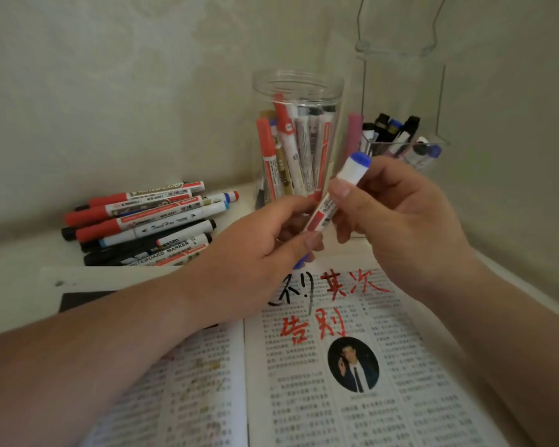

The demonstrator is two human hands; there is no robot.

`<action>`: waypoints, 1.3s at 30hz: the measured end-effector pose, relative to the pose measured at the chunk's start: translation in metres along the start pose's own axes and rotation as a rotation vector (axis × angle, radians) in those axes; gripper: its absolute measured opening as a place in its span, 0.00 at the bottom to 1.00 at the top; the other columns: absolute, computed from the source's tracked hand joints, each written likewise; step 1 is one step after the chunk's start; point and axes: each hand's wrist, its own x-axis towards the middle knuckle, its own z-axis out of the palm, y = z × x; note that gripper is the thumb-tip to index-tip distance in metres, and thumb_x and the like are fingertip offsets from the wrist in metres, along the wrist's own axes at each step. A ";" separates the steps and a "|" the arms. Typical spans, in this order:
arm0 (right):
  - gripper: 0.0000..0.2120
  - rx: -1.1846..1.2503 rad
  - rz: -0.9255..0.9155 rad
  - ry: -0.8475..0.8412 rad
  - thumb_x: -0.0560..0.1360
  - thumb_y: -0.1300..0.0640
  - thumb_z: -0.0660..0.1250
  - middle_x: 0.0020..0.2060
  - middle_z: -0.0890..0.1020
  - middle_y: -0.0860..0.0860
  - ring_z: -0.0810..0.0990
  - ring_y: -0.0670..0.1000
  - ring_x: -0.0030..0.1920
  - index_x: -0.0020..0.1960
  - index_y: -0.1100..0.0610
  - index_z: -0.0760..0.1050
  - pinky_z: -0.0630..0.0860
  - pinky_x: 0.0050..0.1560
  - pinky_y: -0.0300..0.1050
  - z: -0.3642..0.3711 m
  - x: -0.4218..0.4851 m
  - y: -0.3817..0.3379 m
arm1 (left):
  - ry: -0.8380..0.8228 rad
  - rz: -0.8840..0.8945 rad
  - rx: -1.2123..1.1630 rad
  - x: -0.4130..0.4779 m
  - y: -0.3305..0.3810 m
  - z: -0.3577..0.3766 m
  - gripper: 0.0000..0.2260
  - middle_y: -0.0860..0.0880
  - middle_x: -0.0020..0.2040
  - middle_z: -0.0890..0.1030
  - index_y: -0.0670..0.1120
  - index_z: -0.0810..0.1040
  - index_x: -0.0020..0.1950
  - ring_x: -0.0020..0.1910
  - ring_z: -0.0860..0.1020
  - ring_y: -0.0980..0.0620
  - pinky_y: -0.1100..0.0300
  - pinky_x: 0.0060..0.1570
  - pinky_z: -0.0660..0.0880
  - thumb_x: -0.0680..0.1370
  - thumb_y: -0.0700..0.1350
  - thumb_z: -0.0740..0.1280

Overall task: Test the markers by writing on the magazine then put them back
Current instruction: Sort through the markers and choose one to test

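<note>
A white marker (342, 185) with a blue end and a red label slants between both hands above the open magazine (320, 382). My right hand (400, 217) pinches its upper part near the blue end. My left hand (259, 253) grips its lower part, where a bit of blue shows under the fingers. Red and black handwritten characters (333, 301) lie across the magazine's right page. A clear round jar (296, 137) holding several markers stands behind the hands.
A pile of several red, black and blue markers (142, 221) lies on the white table at the left. A clear square holder (400, 140) with more markers stands at the back right. A wall closes off the back and the right side.
</note>
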 end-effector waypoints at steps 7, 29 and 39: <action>0.06 -0.074 -0.055 -0.069 0.76 0.58 0.71 0.36 0.82 0.50 0.78 0.44 0.31 0.49 0.60 0.77 0.75 0.33 0.37 0.006 -0.005 0.001 | -0.125 0.056 0.026 -0.004 0.001 -0.001 0.08 0.66 0.41 0.77 0.63 0.71 0.59 0.43 0.76 0.64 0.68 0.45 0.72 0.82 0.56 0.55; 0.13 0.117 0.092 0.297 0.78 0.62 0.68 0.22 0.68 0.49 0.63 0.46 0.19 0.38 0.55 0.68 0.60 0.22 0.35 -0.014 0.001 -0.021 | -0.085 0.014 0.022 -0.010 0.002 -0.004 0.14 0.57 0.45 0.77 0.59 0.68 0.64 0.39 0.74 0.53 0.51 0.42 0.73 0.79 0.57 0.61; 0.15 0.061 0.582 -0.426 0.62 0.58 0.83 0.35 0.84 0.63 0.83 0.56 0.31 0.46 0.61 0.85 0.79 0.28 0.43 -0.054 -0.019 -0.016 | -0.100 0.030 0.253 -0.007 -0.003 0.002 0.20 0.62 0.62 0.78 0.61 0.61 0.69 0.61 0.77 0.63 0.58 0.63 0.76 0.82 0.45 0.65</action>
